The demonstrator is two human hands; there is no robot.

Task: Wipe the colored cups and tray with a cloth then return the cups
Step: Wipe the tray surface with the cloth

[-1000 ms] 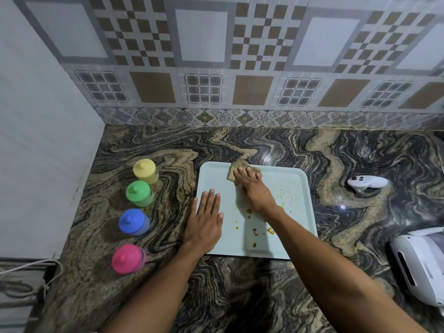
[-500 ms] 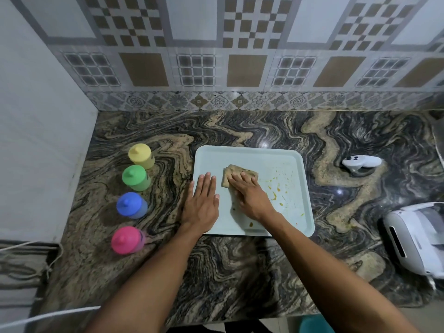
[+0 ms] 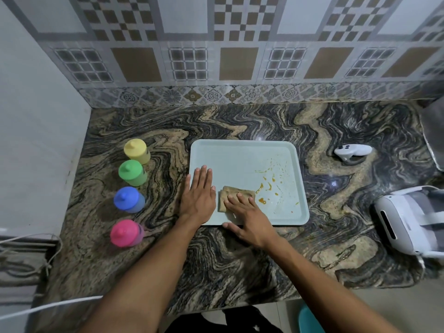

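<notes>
A pale blue tray [image 3: 242, 157] lies on the marble counter, with orange smears on its right half. A folded tan cloth [image 3: 234, 191] sits near the tray's front left, and my right hand [image 3: 249, 216] presses flat on it with straight fingers. My left hand [image 3: 198, 197] rests flat on the tray's left edge. Left of the tray stand the cups in a row from back to front: yellow cup [image 3: 137, 151], green cup [image 3: 132, 173], blue cup [image 3: 129, 199] and pink cup [image 3: 126, 233].
A white controller [image 3: 352, 151] lies right of the tray. A white headset [image 3: 408, 218] sits at the counter's right front. Cables [image 3: 28, 260] hang at the far left. A tiled wall [image 3: 240, 56] backs the counter, a plain wall [image 3: 36, 140] closes its left side.
My right hand has dragged the cloth from the tray's back edge toward its front left. The smears in the tray's front middle are gone. My left hand stays on the tray's left edge.
</notes>
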